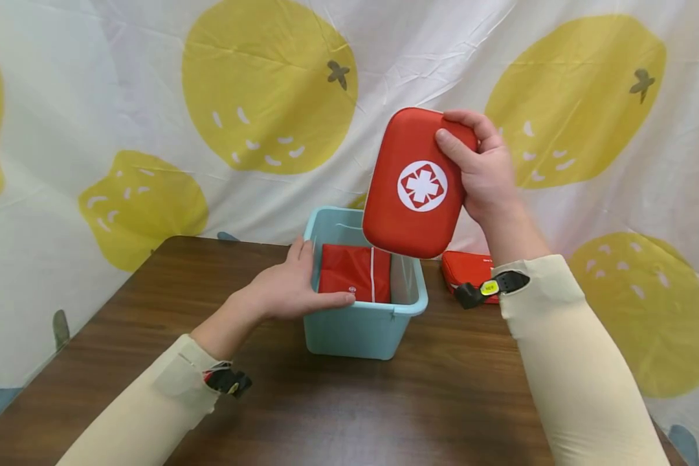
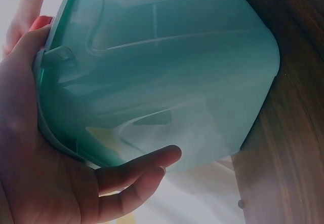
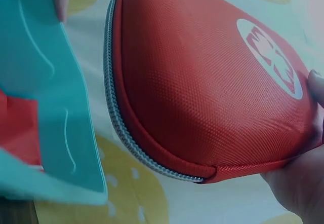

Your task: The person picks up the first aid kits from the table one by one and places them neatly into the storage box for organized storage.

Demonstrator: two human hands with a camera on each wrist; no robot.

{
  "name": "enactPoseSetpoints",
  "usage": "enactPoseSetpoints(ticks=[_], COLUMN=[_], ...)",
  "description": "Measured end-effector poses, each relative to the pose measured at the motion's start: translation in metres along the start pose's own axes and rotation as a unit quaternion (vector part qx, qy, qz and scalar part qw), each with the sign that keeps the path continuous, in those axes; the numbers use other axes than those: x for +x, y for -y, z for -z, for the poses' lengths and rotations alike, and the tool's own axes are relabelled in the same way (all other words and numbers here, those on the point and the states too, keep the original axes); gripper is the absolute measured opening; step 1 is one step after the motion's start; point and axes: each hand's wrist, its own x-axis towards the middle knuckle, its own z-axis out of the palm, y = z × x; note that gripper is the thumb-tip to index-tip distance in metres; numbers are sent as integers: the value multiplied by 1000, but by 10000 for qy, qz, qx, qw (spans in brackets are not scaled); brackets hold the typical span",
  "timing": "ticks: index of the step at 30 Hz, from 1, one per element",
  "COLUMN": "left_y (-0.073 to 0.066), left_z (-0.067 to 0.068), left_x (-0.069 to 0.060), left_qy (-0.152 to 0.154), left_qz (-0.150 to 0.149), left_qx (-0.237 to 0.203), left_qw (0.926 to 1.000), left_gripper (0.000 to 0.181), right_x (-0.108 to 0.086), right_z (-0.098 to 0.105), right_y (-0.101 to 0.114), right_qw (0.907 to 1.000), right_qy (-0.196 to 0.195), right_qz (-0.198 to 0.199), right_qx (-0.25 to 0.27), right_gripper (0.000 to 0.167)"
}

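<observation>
A red zippered case with a white round emblem is held up above and slightly right of a light blue bin. My right hand pinches its upper right part, thumb on the front. In the right wrist view the case shows its grey zipper beside the bin. Against the bin's left side rests my left hand, its thumb along the front rim. The left wrist view shows that hand on the rim, fingers along the outer wall of the bin. Inside lies a red pouch.
Another red case lies on the brown wooden table right of the bin, partly behind my right wrist. A white cloth with yellow lemons hangs behind the table.
</observation>
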Motion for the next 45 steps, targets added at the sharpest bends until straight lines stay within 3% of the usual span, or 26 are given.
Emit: enactPoseSetpoints(ticks=[10,20,34,41,45], left_y=[-3,-3,-5,-6,-5], left_z=[1,-1,0,1,1], left_x=[1,0,-1,-2,-2], left_qy=[75,41,78,111,104], left_qz=[97,55,94,126,134], left_qx=[45,5,18,-1,15], left_qw=[9999,10000,9999,9999,9999], left_gripper=[137,137,141,141,141], right_x=[11,21,29,28,25], right_z=[-26,-42,-40,-41,-43], right_y=[-23,-53,-103,-120,-126], right_qw=[9993,9992,9981,9969,9938], right_qy=[364,325,114,-2,28], right_qz=[23,-205,-540,-687,-886], right_qx=[-18,-51,-290,-377,-674], right_gripper=[24,24,22,22,23])
